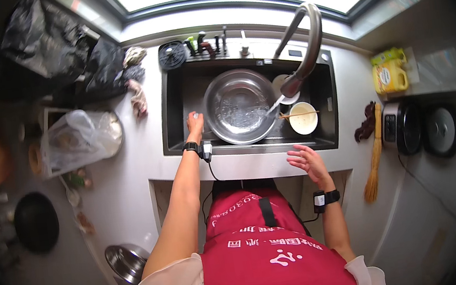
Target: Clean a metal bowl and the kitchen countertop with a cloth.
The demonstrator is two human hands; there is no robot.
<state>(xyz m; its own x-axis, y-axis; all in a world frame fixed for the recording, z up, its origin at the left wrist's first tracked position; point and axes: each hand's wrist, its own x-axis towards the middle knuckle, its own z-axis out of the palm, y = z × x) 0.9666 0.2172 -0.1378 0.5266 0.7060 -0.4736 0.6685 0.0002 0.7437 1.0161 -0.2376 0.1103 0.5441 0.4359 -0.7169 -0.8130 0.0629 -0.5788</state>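
Note:
My left hand [196, 125] hangs over the left part of the dark sink [186, 83], its fingers curled. A small pale spot shows at the fingers; whether it is a held thing I cannot tell. Beside that hand, a large round metal basin [240, 106] sits in the sink. Water runs into it from the pull-down faucet [293, 83]. My right hand [308, 162] is at the counter's front edge, fingers spread and holding nothing. In the sink's right part stands a white bowl [304, 122], with wooden chopsticks [301, 114] across it. Another white bowl [283, 84] is partly behind the faucet.
Left of the sink lie a crumpled cloth [137, 98] and a clear plastic bag [77, 135]. A straw brush [373, 159], a rice cooker [401, 127] and a yellow jug [390, 75] stand or lie to the right. A knife rack [206, 49] is behind the sink.

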